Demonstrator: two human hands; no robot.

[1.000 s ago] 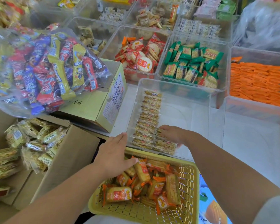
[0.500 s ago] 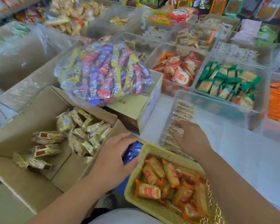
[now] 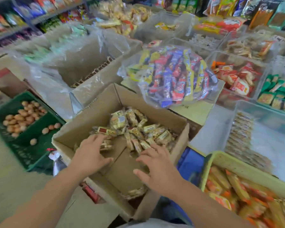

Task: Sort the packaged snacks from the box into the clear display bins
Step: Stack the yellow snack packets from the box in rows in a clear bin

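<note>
At my far left sits a green plastic crate (image 3: 38, 150) holding small round brown things. Next to it is the open brown cardboard box (image 3: 92, 119), with the loose pile of clear-wrapped beige snack packets (image 3: 138, 129) heaped against its far side.

Both hands are now down inside this box. A moment ago my left hand rested by the basket rim and my right was in the bin, laying packets in a row. My left hand (image 3: 90, 155) lies spread, fingertips on the packets at the pile's left edge. My right hand (image 3: 160, 168) is spread too, fingers reaching the pile's near edge. Neither has closed on anything yet.

I judge one batch is placed and I am gathering the next.

Beyond the box lies a clear bag of red, blue and yellow bars (image 3: 176, 76). Right of that is the clear rectangular display bin (image 3: 270, 139), its row of packets (image 3: 242, 134) along the left wall and most of its floor bare. Nearest right is a yellow plastic mesh basket (image 3: 237, 163).
</note>
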